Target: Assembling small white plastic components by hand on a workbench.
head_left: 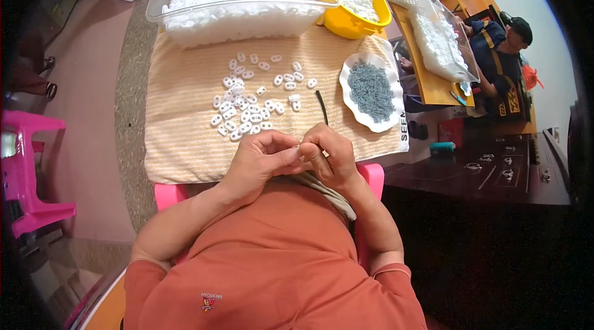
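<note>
In front of my belly, at the near edge of a striped towel (185, 138), my two hands meet fingertip to fingertip. My left hand (263, 160) is closed in a pinch, thumb against forefinger. Facing it, my right hand (329, 153) is pinched shut as well. Something tiny and pale seems to sit between the fingertips, too small and covered to name. Just beyond them lie several loose white oval plastic pieces (245, 117), each with two holes. A thin black stick-like tool (320, 106) rests past my right hand.
A scalloped white dish (346, 91) of small grey-blue pieces stands at right. Behind are a clear bin (241, 7) of white pieces and a yellow basket (352, 28). A person (498, 51) sits far right by another clear bin (442, 51). A pink stool (31, 175) stands left.
</note>
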A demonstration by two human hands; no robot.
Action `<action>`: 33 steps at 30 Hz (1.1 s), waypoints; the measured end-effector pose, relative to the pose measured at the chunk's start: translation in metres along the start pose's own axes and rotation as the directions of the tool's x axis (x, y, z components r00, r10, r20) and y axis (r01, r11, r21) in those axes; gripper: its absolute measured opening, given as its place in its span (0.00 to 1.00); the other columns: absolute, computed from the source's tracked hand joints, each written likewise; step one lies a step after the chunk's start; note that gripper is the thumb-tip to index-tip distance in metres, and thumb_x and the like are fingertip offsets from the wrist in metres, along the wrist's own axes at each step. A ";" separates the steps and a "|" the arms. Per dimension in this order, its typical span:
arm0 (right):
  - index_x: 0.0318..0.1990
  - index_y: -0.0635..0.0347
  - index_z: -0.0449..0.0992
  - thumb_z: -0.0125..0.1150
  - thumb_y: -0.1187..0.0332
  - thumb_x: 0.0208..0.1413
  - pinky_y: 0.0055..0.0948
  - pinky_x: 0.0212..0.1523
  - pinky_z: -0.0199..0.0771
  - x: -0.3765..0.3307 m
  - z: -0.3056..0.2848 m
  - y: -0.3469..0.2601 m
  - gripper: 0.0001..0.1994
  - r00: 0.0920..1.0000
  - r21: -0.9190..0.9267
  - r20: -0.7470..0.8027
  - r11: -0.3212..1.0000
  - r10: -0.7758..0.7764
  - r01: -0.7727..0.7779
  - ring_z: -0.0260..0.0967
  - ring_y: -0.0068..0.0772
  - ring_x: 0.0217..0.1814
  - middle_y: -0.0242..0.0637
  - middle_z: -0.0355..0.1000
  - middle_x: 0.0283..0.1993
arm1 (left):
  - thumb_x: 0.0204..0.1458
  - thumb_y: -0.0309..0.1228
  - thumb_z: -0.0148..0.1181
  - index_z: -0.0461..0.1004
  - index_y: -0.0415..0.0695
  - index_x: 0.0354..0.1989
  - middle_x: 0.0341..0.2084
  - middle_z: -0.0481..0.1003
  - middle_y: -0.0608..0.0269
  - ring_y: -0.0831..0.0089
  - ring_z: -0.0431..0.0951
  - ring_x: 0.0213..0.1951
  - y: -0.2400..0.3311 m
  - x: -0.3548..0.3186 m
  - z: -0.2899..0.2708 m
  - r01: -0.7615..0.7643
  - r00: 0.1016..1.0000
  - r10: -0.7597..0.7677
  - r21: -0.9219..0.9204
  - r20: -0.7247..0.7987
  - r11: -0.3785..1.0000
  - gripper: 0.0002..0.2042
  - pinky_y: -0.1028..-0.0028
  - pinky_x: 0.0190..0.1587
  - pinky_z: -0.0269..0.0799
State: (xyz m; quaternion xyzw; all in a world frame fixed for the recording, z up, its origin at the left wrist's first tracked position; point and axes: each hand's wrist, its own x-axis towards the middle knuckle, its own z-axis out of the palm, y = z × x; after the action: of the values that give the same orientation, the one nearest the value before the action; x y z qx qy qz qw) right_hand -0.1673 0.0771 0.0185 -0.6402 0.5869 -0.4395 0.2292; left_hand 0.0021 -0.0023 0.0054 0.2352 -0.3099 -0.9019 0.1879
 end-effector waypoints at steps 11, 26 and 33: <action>0.33 0.66 0.73 0.58 0.74 0.56 0.29 0.32 0.71 -0.001 -0.001 0.000 0.04 0.999 0.054 0.032 0.999 -0.002 0.000 0.71 0.36 0.31 0.42 0.70 0.30 | 0.54 0.24 0.60 0.73 0.38 0.38 0.33 0.77 0.60 0.74 0.78 0.34 -0.003 0.000 -0.004 0.003 1.000 -0.003 -0.046 -0.006 0.999 0.06 0.74 0.40 0.78; 0.38 0.66 0.71 0.52 0.74 0.61 0.18 0.41 0.69 -0.005 0.003 0.000 0.04 0.913 0.565 0.122 0.729 0.389 -0.386 0.66 0.15 0.37 0.29 0.69 0.35 | 0.55 0.24 0.59 0.73 0.37 0.41 0.33 0.77 0.61 0.75 0.77 0.33 -0.005 0.007 -0.007 -0.026 0.998 0.021 -0.077 -0.057 0.997 0.08 0.76 0.40 0.78; 0.38 0.68 0.72 0.55 0.74 0.61 0.16 0.37 0.67 -0.007 0.005 0.009 0.05 0.939 0.512 0.075 0.795 0.336 -0.325 0.66 0.17 0.35 0.33 0.69 0.38 | 0.54 0.23 0.59 0.73 0.36 0.44 0.36 0.78 0.58 0.75 0.79 0.35 -0.008 0.007 -0.009 -0.011 0.996 0.002 -0.099 -0.087 0.995 0.10 0.76 0.42 0.79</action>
State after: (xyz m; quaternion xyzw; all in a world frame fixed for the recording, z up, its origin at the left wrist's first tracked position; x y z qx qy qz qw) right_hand -0.1675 0.0808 0.0068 -0.4382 0.5519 -0.5402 0.4599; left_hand 0.0003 -0.0043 -0.0082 0.2636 -0.2571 -0.9044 0.2155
